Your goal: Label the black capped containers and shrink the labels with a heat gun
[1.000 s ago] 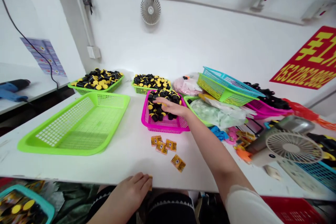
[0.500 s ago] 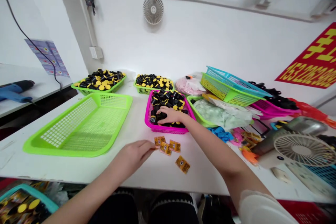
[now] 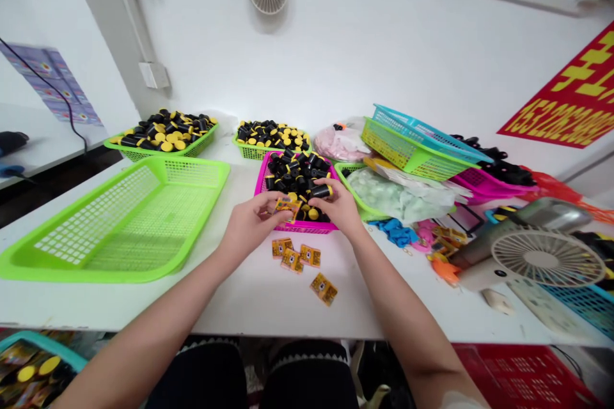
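My left hand point(image 3: 252, 223) pinches a small orange printed wrapper point(image 3: 288, 206) over the front edge of the magenta basket point(image 3: 314, 226). Close by on the right, my right hand point(image 3: 339, 206) grips a black cylinder with a yellow end point(image 3: 320, 192). Many similar black and yellow cylinders point(image 3: 295, 172) fill the magenta basket beneath both hands. On the white table in front of it lie several more orange wrappers point(image 3: 292, 259), one point(image 3: 323, 289) apart from the others.
A large green basket point(image 3: 115, 275) stands at left. Two green baskets of cylinders point(image 3: 167, 131) point(image 3: 272, 140) sit behind. Stacked baskets point(image 3: 412, 147), a plastic bag point(image 3: 398, 201), blue pieces point(image 3: 394, 232) and a small fan point(image 3: 547, 260) occupy the right side.
My right hand has come up from the pile with a black cylinder. My left hand has lifted a wrapper from the table and moved towards it. The view has tilted down slightly.
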Action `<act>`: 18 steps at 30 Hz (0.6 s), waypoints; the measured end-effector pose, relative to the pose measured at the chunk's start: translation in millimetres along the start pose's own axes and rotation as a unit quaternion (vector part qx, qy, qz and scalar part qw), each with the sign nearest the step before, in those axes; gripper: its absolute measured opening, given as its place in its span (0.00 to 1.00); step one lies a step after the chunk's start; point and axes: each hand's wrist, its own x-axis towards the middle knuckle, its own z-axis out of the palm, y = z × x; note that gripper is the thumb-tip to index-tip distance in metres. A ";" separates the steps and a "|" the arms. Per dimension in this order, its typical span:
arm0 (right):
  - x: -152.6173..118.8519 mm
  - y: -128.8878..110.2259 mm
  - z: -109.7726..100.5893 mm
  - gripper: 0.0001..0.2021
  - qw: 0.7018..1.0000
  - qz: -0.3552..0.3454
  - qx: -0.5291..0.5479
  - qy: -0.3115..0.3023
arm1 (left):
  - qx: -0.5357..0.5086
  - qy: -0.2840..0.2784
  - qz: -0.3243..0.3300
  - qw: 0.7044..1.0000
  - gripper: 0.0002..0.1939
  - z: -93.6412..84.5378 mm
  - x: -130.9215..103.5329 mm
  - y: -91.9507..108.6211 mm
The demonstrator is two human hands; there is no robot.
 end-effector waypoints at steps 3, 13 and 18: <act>-18.8 -6.8 1.2 0.20 0.995 0.028 0.094 -0.008 | -0.142 -0.036 -0.087 0.985 0.20 10.7 5.3 -7.1; -56.5 -35.3 20.1 0.16 0.983 -0.038 0.178 0.036 | -0.349 0.013 -0.141 0.926 0.14 26.4 -16.4 -35.2; -60.6 -34.4 26.7 0.13 0.978 -0.028 0.205 0.011 | -0.364 0.023 -0.080 0.928 0.09 25.1 -14.9 -36.3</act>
